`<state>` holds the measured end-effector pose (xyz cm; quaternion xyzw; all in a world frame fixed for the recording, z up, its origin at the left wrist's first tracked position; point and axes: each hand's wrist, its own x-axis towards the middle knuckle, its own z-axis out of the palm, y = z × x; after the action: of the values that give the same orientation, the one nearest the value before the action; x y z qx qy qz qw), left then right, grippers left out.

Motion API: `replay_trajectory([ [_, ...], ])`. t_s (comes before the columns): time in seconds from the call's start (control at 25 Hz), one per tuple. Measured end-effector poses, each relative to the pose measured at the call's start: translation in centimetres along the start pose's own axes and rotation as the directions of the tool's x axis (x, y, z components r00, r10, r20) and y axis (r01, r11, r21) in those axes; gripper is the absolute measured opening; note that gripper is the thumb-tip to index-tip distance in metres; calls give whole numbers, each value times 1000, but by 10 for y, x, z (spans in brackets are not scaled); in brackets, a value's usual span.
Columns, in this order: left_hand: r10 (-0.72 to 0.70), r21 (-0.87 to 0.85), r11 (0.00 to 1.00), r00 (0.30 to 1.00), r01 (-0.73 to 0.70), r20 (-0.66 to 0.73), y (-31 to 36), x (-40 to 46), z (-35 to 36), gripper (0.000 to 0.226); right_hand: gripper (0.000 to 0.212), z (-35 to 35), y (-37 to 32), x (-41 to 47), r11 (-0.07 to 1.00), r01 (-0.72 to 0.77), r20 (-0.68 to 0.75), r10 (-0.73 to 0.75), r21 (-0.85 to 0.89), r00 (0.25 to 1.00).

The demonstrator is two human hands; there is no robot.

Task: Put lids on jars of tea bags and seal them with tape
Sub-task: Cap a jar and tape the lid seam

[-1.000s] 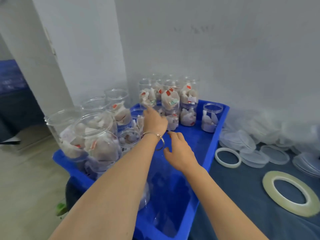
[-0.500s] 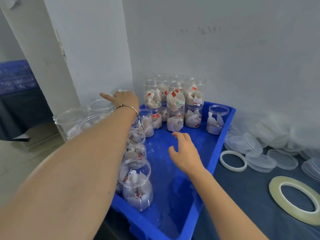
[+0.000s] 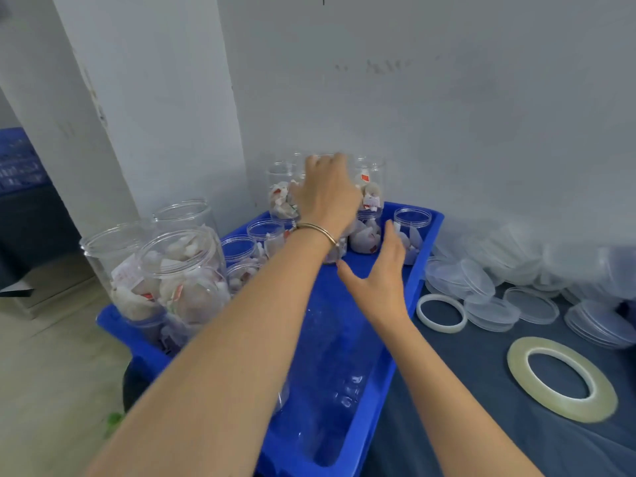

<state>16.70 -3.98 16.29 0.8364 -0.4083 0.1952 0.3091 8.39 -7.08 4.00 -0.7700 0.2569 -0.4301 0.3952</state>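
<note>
- Head view first: the left hand [image 3: 327, 191] is up at the back of the blue crate [image 3: 347, 346], draped over the top of the stacked jars [image 3: 370, 197] against the wall [image 3: 447, 98].
- Its fingers curl down over a jar top, though blur hides whether they actually grip it, so I cannot tell if the hold is made.
- The right hand [image 3: 382, 277] hangs low over the crate floor, fingers straight and slightly spread, thumb out, holding nothing, close beside a single small jar [image 3: 411, 232] by the crate's right wall.
- Every jar of tea bags in sight stands open-mouthed, the big jars [image 3: 179, 270] piled at the crate's left edge included. My read is that no lid has gone on any of them yet.
- The clear lids [image 3: 492, 297] lie in loose heaps on the dark tabletop [image 3: 481, 390] to the right, just outside the crate, with a large roll of tape [image 3: 562, 378] nearer the camera and a thinner ring [image 3: 441, 313] by the crate wall.
- Risk one: those back jars sit two high. A tug on a top jar could rock its neighbours and tip them, and with no lids the tea bags would spill.
- Risk two: the left forearm crosses right over the open middle jars [image 3: 265, 235]. A drop of the elbow could knock them.
- Risk three: clear, smooth plastic may slip from a one-handed grasp from above. The right hand looks well placed to steady it.
</note>
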Motion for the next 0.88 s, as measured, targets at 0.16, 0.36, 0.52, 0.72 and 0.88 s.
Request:
replay_trajectory([
  [0.16, 193, -269, 949, 978, -164, 85, 78, -47, 13, 7, 103, -60, 27, 5, 992, -60, -74, 69, 112, 995],
  [0.36, 268, -261, 949, 885, -175, 382, 130, -120, 68, 15, 20, -121, 93, -54, 990, -139, -2, 140, 16, 990],
  [0.52, 220, -366, 931, 795, 3, 566, 108, -141, 103, 10, 44, -171, 118, -86, 990, -138, 300, 138, -21, 944],
  [0.72, 336, -468, 882, 772, -56, 539, 94, -152, 118, 55, 47, -201, 142, -38, 992, -110, 13, 109, 65, 994],
  [0.88, 207, -762, 629, 911, 155, 356, 86, -180, 130, 96, 65, -187, 165, -8, 737, -131, 249, 383, -663, 890],
])
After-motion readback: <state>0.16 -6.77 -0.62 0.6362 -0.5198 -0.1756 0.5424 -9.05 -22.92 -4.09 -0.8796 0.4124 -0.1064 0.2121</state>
